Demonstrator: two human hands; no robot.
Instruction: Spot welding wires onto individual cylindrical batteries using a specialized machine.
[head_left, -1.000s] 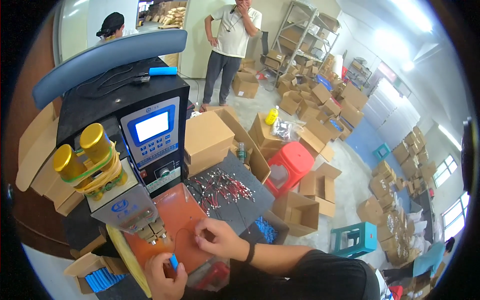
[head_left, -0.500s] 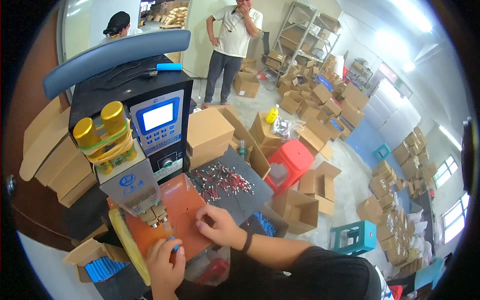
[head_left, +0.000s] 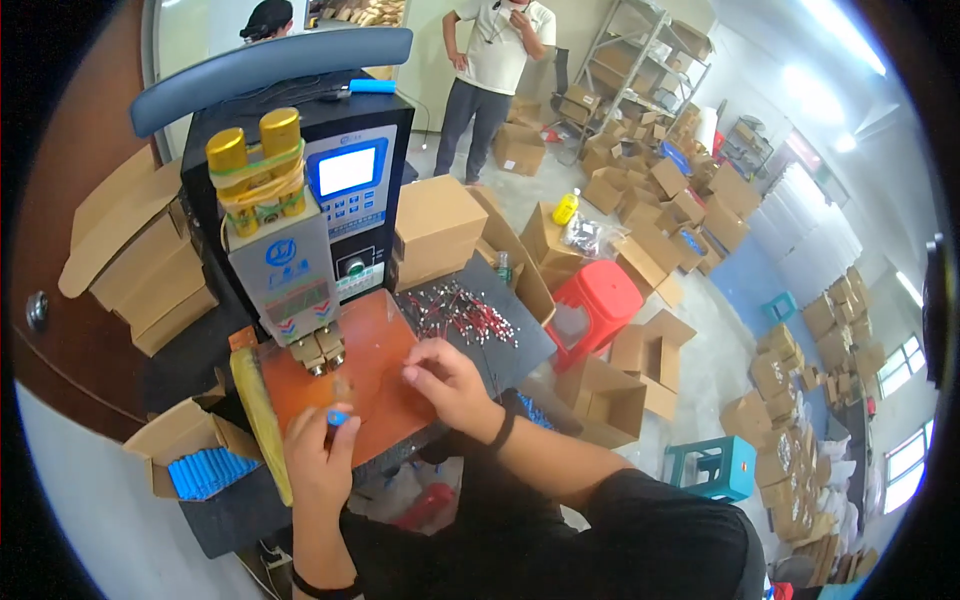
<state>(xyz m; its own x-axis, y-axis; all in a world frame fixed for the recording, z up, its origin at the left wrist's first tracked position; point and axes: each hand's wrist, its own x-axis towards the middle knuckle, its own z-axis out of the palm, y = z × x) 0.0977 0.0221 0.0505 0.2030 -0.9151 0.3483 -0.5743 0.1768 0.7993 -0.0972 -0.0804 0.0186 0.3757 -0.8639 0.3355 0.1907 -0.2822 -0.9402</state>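
Observation:
My left hand (head_left: pixel 322 455) is closed round a small blue cylindrical battery cell (head_left: pixel 338 417), its end showing between thumb and fingers. It is low over the orange mat (head_left: pixel 385 335), just below the paired metal electrodes (head_left: pixel 322 352) of a spot welder (head_left: pixel 285 262). My right hand (head_left: pixel 450 388) is pinched above the mat's right edge; a thin dark line, perhaps a wire, runs near its fingertips, but what they hold is too small to make out. Behind that hand lies a heap of red and black wire leads (head_left: pixel 465 312) with pale ends.
An open carton of blue cells (head_left: pixel 210 470) stands at the left. A black control box with a lit screen (head_left: pixel 347 172) rises behind the welder, a blue cell (head_left: pixel 372 87) on top. Cartons (head_left: pixel 440 225), a red stool (head_left: pixel 600 300) and a standing person (head_left: pixel 495 70) are beyond.
My view has shifted, so the bench sits further right and higher. My left hand has drawn back slightly from the electrodes, tilting the cell's end up. My right hand stays pinched beside the mat.

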